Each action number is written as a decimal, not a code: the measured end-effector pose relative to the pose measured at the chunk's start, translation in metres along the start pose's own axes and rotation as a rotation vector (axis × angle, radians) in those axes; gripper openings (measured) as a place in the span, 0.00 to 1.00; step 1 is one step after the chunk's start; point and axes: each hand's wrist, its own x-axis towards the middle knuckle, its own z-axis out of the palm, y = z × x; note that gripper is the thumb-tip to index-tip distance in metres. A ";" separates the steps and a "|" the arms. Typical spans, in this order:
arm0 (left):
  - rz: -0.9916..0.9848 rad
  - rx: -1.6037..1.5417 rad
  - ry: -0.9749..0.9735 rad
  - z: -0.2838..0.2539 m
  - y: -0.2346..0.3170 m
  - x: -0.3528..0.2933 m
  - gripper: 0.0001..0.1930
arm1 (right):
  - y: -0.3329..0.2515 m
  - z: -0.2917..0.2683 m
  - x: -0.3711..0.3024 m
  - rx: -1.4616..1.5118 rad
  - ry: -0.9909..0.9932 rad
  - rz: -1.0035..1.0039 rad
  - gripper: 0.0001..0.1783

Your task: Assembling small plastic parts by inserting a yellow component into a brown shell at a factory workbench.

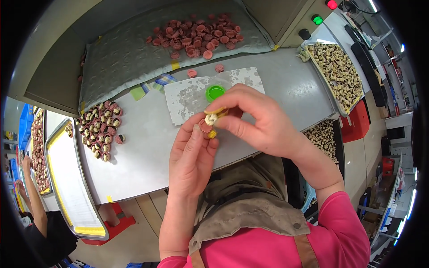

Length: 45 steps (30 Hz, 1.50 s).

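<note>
Over the front of the white worktable, my two hands meet. My left hand (192, 154) is closed round a small pink scalloped cup (206, 126), held between thumb and fingers. In the thumb and fingers of my right hand (257, 118) is a small cream-and-dark piece (211, 119), right at the cup's rim. Yellow coverings show on some fingertips. Just beyond the hands, a round bright green dish (215, 93) rests on a pale, blotched board (178, 100). Two loose pink cups (191, 73) lie behind the board.
A heap of pink cups (196, 38) lies on grey cloth at the back. Filled cups (100, 129) cluster at left beside a white tray (67, 178). A tray of cream-and-dark pieces (337, 73) stands at right. Another person's arm (35, 201) shows at far left.
</note>
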 end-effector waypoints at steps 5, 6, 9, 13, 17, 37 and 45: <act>0.037 0.003 -0.005 0.001 -0.004 0.001 0.14 | 0.003 0.005 -0.002 -0.236 -0.040 -0.239 0.11; 0.034 0.003 -0.007 0.002 -0.005 0.001 0.14 | 0.003 0.004 -0.003 -0.237 -0.037 -0.237 0.11; 0.082 0.002 -0.005 0.002 -0.009 0.001 0.14 | 0.006 0.006 -0.006 -0.233 -0.010 -0.232 0.11; 0.158 0.037 0.000 0.003 -0.012 0.000 0.14 | 0.010 0.016 -0.013 -0.304 0.104 -0.222 0.12; 0.172 0.044 -0.021 0.003 -0.012 0.000 0.14 | 0.010 0.022 -0.018 -0.304 0.184 -0.209 0.11; 0.006 -0.024 0.018 0.005 -0.003 -0.005 0.15 | 0.000 0.024 -0.027 0.318 0.165 0.087 0.10; -0.040 -0.126 -0.004 0.003 0.002 -0.004 0.17 | -0.005 0.023 -0.020 0.250 0.149 0.046 0.11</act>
